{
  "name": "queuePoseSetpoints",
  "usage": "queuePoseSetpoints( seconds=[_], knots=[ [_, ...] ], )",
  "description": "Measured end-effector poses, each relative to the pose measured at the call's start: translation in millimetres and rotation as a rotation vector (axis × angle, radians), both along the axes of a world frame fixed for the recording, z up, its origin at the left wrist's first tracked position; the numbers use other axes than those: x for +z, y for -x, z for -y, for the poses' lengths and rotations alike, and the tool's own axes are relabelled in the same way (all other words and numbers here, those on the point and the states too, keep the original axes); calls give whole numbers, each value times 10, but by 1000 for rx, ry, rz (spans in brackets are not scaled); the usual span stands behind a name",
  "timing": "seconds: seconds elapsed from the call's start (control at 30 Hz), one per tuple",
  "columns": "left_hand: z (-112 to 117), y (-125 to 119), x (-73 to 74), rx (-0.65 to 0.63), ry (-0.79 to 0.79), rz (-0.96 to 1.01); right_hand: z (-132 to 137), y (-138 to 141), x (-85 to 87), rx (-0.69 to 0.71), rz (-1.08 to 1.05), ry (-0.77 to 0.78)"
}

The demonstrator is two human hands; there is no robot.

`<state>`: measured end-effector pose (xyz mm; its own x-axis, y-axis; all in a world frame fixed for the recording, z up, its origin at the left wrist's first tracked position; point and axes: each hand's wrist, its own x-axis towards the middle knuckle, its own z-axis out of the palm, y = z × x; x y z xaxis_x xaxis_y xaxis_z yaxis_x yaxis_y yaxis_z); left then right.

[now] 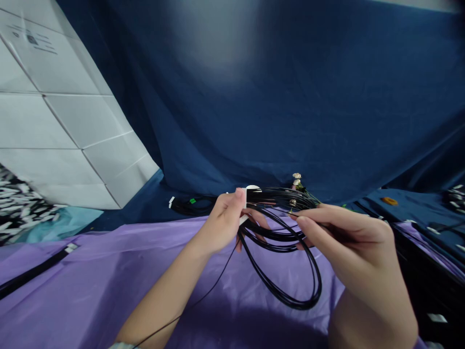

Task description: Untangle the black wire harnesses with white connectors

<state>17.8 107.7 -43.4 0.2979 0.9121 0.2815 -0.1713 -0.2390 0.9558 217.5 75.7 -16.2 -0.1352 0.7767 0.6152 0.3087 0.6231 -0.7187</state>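
My left hand (227, 218) is closed around a bundle of thin black cables (279, 237), its thumb beside a white tag (244, 198) on the bundle. Several loops of the cables hang down to the right over the purple sheet. My right hand (341, 237) pinches with thumb and forefinger at the right side of the bundle, on what looks like a thin strand of cable. Its other fingers are partly hidden behind the loops. One loose cable runs from the bundle down across my left forearm.
A purple plastic sheet (90, 281) covers the near surface. Another black cable coil (192, 206) lies behind my left hand. Small pale flowers (297, 180) and an orange tape ring (389, 200) lie further back. White boxes (80, 116) stand left, beside a blue cloth (272, 106). Black cables (425, 281) lie right.
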Motion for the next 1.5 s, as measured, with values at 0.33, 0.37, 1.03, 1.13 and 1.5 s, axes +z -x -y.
queuePoseSetpoints(
  seconds=[0.33, 0.37, 1.03, 1.13, 1.5],
  knots=[
    [12, -4, 26, 7, -5, -18, -5, -4, 3, 6, 8, -33],
    [11, -4, 26, 4, -3, -18, -6, -4, 1, 5, 7, -33],
    [13, -5, 28, 1, 9, -13, -1, -20, 26, 45, 28, 12],
    [17, -10, 20, -7, 13, -19, -5, -23, 16, 17, 28, 14],
    [17, -18, 42, 9, 28, -51, -50, -67, 37, 27, 98, 20]
  ],
)
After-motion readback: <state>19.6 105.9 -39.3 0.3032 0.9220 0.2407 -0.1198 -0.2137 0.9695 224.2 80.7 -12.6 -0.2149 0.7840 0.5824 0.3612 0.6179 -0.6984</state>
